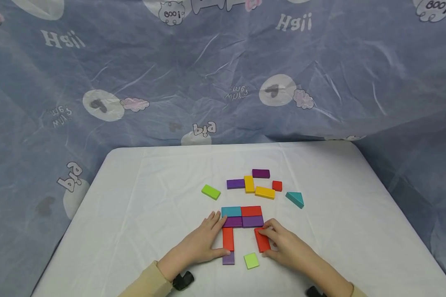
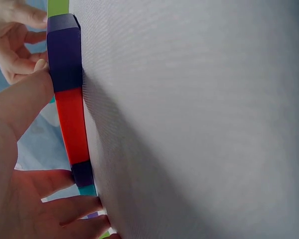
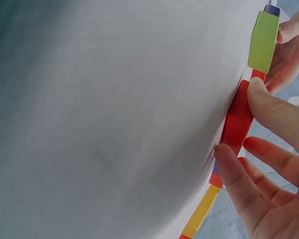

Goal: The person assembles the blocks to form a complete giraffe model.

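Observation:
My right hand (image 1: pixel 288 246) pinches a red block (image 1: pixel 262 240) by its ends between thumb and fingers; it lies slightly tilted below the right purple block (image 1: pixel 252 222). The left hand (image 1: pixel 200 243) is spread, thumb at the joint of a red block (image 1: pixel 228 239) and a purple block (image 1: pixel 228 258), fingertips beside the left purple block (image 1: pixel 233 222). Above the purple pair lie a teal block (image 1: pixel 231 211) and a red block (image 1: pixel 251 211), edge to edge. In the right wrist view the thumb and a fingertip touch the held red block (image 3: pixel 237 117).
A green square block (image 1: pixel 251 260) lies between the two hands. Farther back are a green block (image 1: pixel 210 192), purple blocks (image 1: pixel 261 173), yellow blocks (image 1: pixel 264 192), a small red block (image 1: pixel 277 186) and a teal triangle (image 1: pixel 295 199). A patterned cloth hangs behind the white table (image 1: pixel 163 181).

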Tool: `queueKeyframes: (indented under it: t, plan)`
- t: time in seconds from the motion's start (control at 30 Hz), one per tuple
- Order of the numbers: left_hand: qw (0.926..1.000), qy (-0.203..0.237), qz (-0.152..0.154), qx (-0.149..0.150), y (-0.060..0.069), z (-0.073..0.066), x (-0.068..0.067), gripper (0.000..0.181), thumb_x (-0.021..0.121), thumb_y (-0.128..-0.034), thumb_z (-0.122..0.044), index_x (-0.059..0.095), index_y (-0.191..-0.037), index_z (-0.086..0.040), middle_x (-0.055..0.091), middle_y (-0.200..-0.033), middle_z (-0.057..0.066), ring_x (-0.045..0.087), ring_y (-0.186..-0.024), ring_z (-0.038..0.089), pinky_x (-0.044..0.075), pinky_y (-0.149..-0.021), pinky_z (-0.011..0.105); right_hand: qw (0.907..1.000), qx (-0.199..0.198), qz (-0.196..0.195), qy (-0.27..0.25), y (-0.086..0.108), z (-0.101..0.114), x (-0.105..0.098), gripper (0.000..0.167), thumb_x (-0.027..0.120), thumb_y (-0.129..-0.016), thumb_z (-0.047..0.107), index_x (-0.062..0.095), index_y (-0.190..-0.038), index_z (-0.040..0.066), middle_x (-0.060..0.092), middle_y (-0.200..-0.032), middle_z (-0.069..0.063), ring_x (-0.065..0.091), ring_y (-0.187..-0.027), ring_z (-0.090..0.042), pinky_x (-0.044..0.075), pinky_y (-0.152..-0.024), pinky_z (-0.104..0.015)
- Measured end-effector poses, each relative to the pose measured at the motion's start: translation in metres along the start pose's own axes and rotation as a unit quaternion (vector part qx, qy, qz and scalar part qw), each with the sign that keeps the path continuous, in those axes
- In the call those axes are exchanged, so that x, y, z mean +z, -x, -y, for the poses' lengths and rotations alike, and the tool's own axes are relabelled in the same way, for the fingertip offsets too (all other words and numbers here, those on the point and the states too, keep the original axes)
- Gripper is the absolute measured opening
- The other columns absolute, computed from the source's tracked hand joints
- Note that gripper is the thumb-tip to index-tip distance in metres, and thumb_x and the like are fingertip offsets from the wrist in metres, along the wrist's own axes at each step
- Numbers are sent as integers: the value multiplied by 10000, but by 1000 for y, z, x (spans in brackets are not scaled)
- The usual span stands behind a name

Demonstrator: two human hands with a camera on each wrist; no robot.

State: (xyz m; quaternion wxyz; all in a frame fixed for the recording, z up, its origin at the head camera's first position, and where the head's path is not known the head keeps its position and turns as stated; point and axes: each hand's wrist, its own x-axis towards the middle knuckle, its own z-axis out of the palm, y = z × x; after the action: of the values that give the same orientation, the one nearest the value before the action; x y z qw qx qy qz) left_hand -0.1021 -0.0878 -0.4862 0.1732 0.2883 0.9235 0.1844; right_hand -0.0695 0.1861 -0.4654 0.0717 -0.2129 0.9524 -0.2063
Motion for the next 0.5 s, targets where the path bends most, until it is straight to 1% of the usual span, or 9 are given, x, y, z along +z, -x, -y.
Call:
queueKeyframes:
  t: [0.17, 0.23, 0.3, 0.33, 0.43, 0.5]
  plan:
    - [10000, 42, -25, 47, 1, 0, -1, 943, 664, -866, -574, 261, -1562, -81, 238, -1624, 168, 204, -1511, 349, 294, -1189, 496, 9998, 177, -41, -52, -1, 0, 1, 530, 890, -707, 214, 700, -1186, 87, 534, -1144, 3, 516, -778, -45, 508, -640, -134]
    - [10000, 44, -12, 30, 1, -1, -1, 944, 664, -866, -573, 259, -1563, -83, 236, -1625, 165, 202, -1512, 346, 291, -1190, 494, 9997, 224, -46, -70, -1, 0, 1, 558, 888, -710, 221, 686, -1217, 106, 529, -1194, -11, 508, -753, -40, 497, -628, -132]
    - [10000, 36, -1, 11, 1, -1, -1, 944, 665, -865, -573, 257, -1564, -87, 236, -1626, 161, 201, -1514, 342, 291, -1191, 491, 9996, 261, -18, -76, -1, -1, 1, 601, 887, -713, 241, 665, -1259, 125, 521, -1280, -31, 524, -763, -41, 511, -640, -140]
    - [10000, 31, 8, -7, 1, -1, -1, 944, 665, -864, -574, 256, -1566, -92, 234, -1628, 157, 199, -1515, 337, 290, -1193, 486, 9996, 264, 7, -65, -1, -2, 2, 629, 886, -713, 251, 651, -1284, 132, 514, -1326, -41, 543, -794, -51, 530, -655, -153]
    - [10000, 12, 15, -36, 0, -1, -1, 945, 663, -862, -581, 257, -1566, -100, 239, -1628, 150, 200, -1515, 332, 291, -1193, 484, 9998, 193, 79, -14, -1, -3, 2, 701, 881, -721, 276, 608, -1351, 135, 486, -1441, -57, 615, -1017, -141, 593, -795, -262]
    - [10000, 14, 30, -61, 0, -1, 0, 944, 659, -862, -585, 253, -1569, -109, 236, -1630, 142, 194, -1518, 325, 287, -1196, 478, 9999, 120, 105, 38, -1, -4, 3, 716, 877, -726, 284, 597, -1364, 120, 493, -1453, -66, 588, -1174, -224, 587, -875, -341]
